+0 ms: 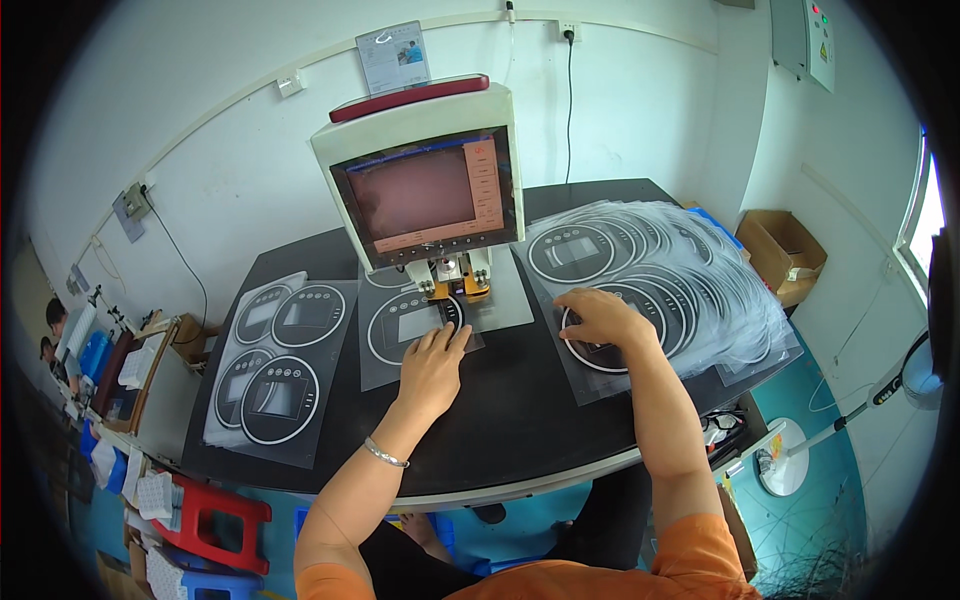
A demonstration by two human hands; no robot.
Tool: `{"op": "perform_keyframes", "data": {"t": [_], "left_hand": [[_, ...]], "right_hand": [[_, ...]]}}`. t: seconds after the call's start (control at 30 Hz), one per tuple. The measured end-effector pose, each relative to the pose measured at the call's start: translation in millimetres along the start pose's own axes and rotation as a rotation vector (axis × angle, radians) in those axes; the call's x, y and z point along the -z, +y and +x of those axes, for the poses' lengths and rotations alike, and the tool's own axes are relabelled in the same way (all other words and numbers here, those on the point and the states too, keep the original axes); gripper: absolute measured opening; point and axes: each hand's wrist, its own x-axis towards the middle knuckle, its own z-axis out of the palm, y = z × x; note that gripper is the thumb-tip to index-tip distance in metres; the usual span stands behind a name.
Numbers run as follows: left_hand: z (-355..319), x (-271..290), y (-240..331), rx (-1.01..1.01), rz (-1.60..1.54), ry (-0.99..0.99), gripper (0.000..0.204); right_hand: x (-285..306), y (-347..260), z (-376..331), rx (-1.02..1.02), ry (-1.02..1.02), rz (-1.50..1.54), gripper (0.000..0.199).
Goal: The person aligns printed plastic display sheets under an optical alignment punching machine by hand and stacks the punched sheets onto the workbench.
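My left hand (432,372) lies with fingers stretched out on a printed plastic sheet (385,372), which carries a black panel, a white ring and a pale window. The sheet's far part sits beneath the head of a machine with a screen (425,195). Yellow-and-metal parts (455,285) of that head are just beyond my fingertips. My right hand (608,320) is over the near end of a fanned stack of similar sheets (690,290), thumb and fingers curved and apart. I cannot make out whether it touches the top one.
More printed sheets (283,365) lie overlapped at the table's left. The black table (480,425) has its near edge before my lap. Cardboard box (785,250) stands beyond its right side, a red stool (225,522) at lower left. Other people (65,335) are far left.
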Motion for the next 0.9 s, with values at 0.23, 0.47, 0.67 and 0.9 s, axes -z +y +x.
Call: {"op": "perform_keyframes", "data": {"t": [0.23, 0.47, 0.67, 0.9], "left_hand": [[-4.0, 4.5, 1.7, 0.015, -0.048, -0.001, 0.037], [-4.4, 4.6, -0.6, 0.033, -0.128, -0.016, 0.039], [-4.7, 0.1, -3.8, 0.011, -0.119, 0.012, 0.039], [-5.4, -1.1, -4.6, 0.032, -0.135, -0.008, 0.039]], "right_hand": [[4.9, -6.6, -1.4, -0.035, -0.023, 0.002, 0.055], [-5.5, -3.1, -1.0, 0.026, 0.078, -0.019, 0.052], [-6.6, -8.0, -0.6, 0.000, 0.087, -0.024, 0.051], [-6.8, -7.5, 4.4, -0.023, 0.077, 0.014, 0.049]]}}
